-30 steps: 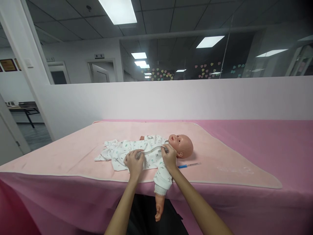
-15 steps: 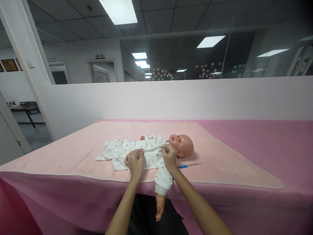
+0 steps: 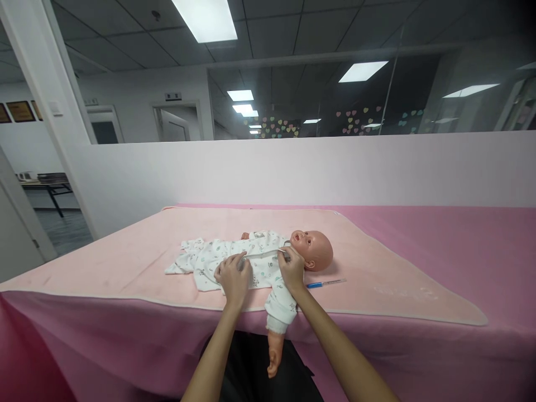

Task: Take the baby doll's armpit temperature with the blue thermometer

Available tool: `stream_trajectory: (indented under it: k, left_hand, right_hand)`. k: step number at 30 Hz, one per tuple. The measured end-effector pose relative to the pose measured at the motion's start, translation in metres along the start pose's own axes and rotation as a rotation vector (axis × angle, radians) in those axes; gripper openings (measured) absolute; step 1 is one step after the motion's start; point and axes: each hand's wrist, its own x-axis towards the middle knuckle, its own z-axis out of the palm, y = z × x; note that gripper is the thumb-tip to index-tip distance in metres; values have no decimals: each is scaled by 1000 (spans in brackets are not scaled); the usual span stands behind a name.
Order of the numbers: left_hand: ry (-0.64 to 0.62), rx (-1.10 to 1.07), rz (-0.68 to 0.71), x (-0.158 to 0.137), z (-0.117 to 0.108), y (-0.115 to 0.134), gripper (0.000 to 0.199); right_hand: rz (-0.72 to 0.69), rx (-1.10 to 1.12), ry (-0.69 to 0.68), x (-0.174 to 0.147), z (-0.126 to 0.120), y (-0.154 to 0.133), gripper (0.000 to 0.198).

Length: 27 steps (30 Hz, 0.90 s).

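Observation:
A baby doll (image 3: 317, 249) lies on its back with its head to the right. It wears a white printed baby romper (image 3: 266, 271), whose front edge runs across the chest between my hands. Over the doll's belly, my left hand (image 3: 234, 277) has curled fingers at that edge, the fingertips partly hidden. Near the collar, my right hand (image 3: 292, 268) pinches the edge between thumb and fingers. One doll arm (image 3: 275, 352), in its sleeve, hangs over the table's front edge towards me.
A thermometer-like stick with a blue end (image 3: 316, 285) lies beside the doll's head. Under the doll is a peach mat (image 3: 385, 279) over a pink table cover (image 3: 481, 251). A low white wall (image 3: 310, 170) with glass above stands behind the table.
My left hand's fingers have shifted slightly along the romper's edge, and the edge looks less lifted between my hands. My right hand keeps its pinch near the collar.

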Motion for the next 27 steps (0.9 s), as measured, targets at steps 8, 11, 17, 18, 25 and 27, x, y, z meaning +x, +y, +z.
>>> stream_trajectory:
  k: [8,11,17,18,25,27]
  left_hand:
    - [11,-23,29,-1,-1,-2,28]
    - [0,-23,24,-1,-2,-2,29]
    - [13,-31,-19,3,-1,-1,28]
    - [20,-33,-20,3,-1,-2,27]
    - [-48,44,116,11,-11,-13,22]
    - [-100,82,166,15,-16,-18,21]
  right_hand:
    - [8,-5,-8,0,-1,-3,18]
    - [5,1,-6,0,0,-3,18]
    - [10,18,9,-1,0,0,18]
    - [15,20,14,-1,0,0,18]
    - [32,29,14,-1,-2,-2,18]
    - [27,23,20,0,-2,-3,19]
